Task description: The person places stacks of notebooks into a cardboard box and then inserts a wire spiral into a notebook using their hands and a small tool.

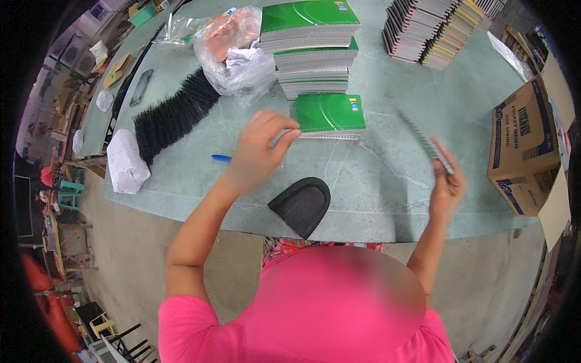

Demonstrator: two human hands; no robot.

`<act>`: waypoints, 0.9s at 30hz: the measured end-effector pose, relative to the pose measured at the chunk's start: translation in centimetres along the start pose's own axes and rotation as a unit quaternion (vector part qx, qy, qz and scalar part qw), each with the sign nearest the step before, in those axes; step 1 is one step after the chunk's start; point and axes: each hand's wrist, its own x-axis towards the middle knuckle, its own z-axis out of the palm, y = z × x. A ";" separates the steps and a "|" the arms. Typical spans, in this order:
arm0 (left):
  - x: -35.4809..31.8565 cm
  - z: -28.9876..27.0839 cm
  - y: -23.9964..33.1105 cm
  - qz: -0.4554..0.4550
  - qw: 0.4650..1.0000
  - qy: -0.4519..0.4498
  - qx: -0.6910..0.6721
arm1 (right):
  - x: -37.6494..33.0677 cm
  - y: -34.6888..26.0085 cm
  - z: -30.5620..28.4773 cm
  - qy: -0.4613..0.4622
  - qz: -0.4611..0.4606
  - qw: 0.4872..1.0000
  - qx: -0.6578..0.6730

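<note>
Green-grey stone table (387,193), concrete floor (139,242)

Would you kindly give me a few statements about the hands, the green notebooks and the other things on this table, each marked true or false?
1. The right hand holds a spiral binding coil raised above the table. True.
2. The left hand rests on the blue pen. False: it reaches to the near edge of the single green notebook; the pen lies apart, to its left.
3. The pile of black coils lies left of the green notebook stack. True.
4. The cardboard box stands at the table's left end. False: it is at the right.
5. The black oval object lies on top of the notebook stack. False: it lies at the table's near edge.
</note>
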 end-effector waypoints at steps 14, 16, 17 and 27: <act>-7.4 -6.2 -7.4 -0.188 0.963 -0.132 0.144 | -1.2 9.0 -4.3 -0.151 -0.005 0.880 -0.449; -7.6 -6.4 -7.3 -0.205 0.961 -0.119 0.141 | 0.0 10.7 -5.6 -0.118 0.003 0.883 -0.455; -7.6 -6.2 -7.0 -0.211 0.960 -0.116 0.142 | -0.1 11.0 -5.5 -0.114 0.005 0.865 -0.488; -6.9 -4.1 -6.3 -0.157 0.977 -0.100 0.103 | -0.4 7.4 -1.5 0.039 -0.012 0.967 -0.252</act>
